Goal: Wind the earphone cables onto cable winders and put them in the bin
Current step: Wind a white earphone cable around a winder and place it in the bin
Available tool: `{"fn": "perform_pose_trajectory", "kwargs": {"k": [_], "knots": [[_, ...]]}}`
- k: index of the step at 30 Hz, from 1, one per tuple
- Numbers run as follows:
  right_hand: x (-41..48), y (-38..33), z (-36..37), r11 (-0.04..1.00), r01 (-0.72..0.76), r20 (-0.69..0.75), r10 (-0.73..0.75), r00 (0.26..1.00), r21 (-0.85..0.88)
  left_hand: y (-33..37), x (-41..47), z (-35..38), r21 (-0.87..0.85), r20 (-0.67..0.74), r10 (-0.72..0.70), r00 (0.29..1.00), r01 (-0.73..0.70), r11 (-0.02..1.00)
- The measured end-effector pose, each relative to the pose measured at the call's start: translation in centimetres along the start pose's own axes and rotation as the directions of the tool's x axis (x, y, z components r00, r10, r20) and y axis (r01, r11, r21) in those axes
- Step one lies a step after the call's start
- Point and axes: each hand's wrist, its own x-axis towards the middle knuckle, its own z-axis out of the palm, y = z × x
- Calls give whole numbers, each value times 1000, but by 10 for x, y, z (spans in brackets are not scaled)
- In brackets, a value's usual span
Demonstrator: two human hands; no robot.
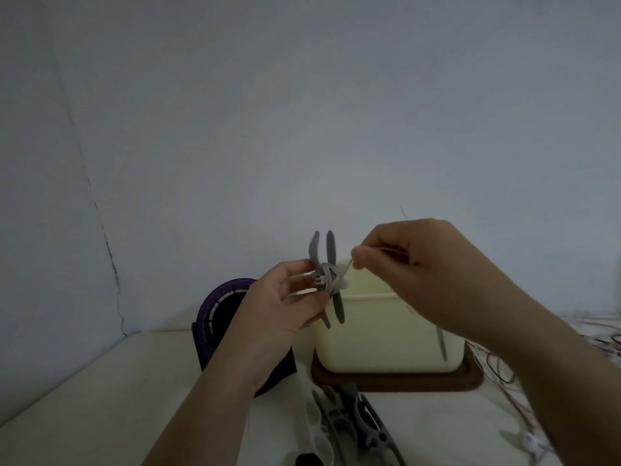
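The left hand (285, 299) grips a grey cable winder (331, 247) by its middle, with the fingers curled round the hub, and holds it upright in the air. The right hand (423, 264) pinches the white earphone cable (346, 268) between thumb and forefinger just right of the winder. A short, taut strand runs from the pinch to the coils already wrapped round the hub.

Directly behind and below both grips stands a cream bin (386, 334) on a dark wooden tray (396, 380). Its rim lies just under the winder's lower blades. Its inside is hidden, though a thin dark streak shows at its right wall.

Left of the holding hand, partly covered by the wrist, sits a round purple-and-black device (216, 314). Beneath the grips, near the table's front, lies a heap of spare grey winders (353, 422). Far right of the pinching hand, loose cables (601, 344) sprawl over the pale table (84, 398). Bare tabletop stretches to the left of the left forearm, and a plain wall (302, 112) rises behind everything.
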Motion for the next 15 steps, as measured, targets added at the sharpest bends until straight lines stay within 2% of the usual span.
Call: {"fn": "perform_pose_trajectory", "kwargs": {"k": [8,15], "knots": [[3,6,-2,996,31,-140,-19,990,86,7,-4,-1,-75,114,-9,993,17,997],[4,13,-2,994,37,-168,-19,986,103,7,-8,-4,63,298,-1,955,-18,998]]}}
